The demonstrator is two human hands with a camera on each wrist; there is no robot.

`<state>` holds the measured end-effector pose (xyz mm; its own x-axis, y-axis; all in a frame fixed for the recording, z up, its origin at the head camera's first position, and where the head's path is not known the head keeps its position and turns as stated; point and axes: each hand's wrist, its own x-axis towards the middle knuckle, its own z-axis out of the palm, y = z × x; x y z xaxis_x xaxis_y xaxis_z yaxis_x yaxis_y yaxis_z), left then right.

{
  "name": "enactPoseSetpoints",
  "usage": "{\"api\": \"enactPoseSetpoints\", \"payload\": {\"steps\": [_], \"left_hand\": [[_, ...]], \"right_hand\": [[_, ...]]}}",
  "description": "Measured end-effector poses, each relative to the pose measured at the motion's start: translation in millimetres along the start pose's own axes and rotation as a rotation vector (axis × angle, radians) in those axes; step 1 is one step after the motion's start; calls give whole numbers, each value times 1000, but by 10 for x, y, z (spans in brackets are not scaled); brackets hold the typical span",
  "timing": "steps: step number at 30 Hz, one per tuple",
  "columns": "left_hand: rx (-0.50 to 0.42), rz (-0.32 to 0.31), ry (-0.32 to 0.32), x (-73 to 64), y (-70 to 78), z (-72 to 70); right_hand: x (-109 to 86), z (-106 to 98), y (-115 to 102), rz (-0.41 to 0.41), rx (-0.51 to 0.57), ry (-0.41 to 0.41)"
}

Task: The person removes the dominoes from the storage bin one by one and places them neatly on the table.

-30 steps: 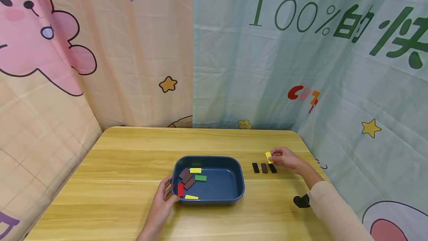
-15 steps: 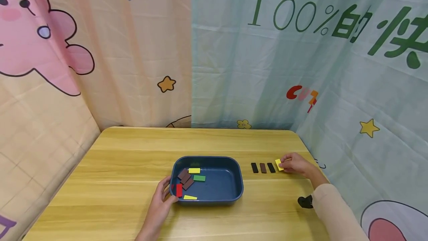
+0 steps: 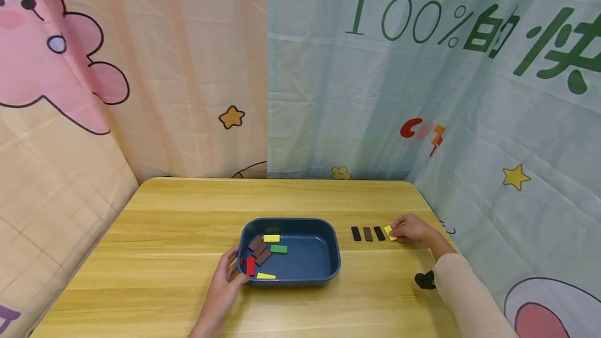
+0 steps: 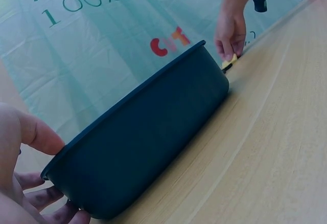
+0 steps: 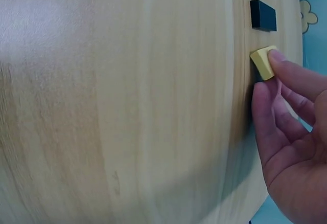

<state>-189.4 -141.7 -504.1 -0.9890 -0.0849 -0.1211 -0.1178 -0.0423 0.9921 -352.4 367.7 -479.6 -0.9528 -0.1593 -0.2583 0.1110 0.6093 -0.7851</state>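
My right hand (image 3: pixel 411 228) pinches a yellow rectangular block (image 5: pixel 264 63) between thumb and fingers at the right end of a row on the table. In that row, left of it, lie a black block (image 3: pixel 379 233), a brown block (image 3: pixel 368 234) and another black block (image 3: pixel 356 233). My left hand (image 3: pixel 227 280) holds the left end of a dark blue plastic bin (image 4: pixel 148 137), thumb on the rim and fingers against the outer wall. Inside the bin are several brown blocks (image 3: pixel 263 257), a red block (image 3: pixel 251 266), a green block (image 3: pixel 279 249) and yellow blocks (image 3: pixel 271 238), all toward its left side.
The wooden table (image 3: pixel 178 254) has rounded far corners and printed curtains (image 3: pixel 328 93) behind and beside it. A black band (image 3: pixel 424 280) shows at the right sleeve, over the table's right side.
My right hand has carried the yellow block right, past the last black block, then lowered it close beside that block. My left hand keeps its hold on the bin.
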Motion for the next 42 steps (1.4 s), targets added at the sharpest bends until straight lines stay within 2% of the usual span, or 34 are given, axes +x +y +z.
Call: {"api": "enactPoseSetpoints", "payload": {"steps": [8, 15, 18, 22, 31, 42], "left_hand": [[11, 0, -1, -17, 7, -4], [18, 14, -3, -13, -6, 7], [20, 29, -5, -18, 1, -2], [23, 37, -2, -18, -2, -22], [27, 35, -4, 15, -24, -31], [20, 26, -12, 16, -28, -23]], "right_hand": [[-38, 49, -95, 50, -96, 56], [-59, 8, -77, 30, -114, 53], [-62, -6, -107, -4, -116, 24], [-42, -20, -172, -73, -101, -56], [-17, -33, -410, -149, -108, -197], [67, 54, -647, -216, -170, -303]]}}
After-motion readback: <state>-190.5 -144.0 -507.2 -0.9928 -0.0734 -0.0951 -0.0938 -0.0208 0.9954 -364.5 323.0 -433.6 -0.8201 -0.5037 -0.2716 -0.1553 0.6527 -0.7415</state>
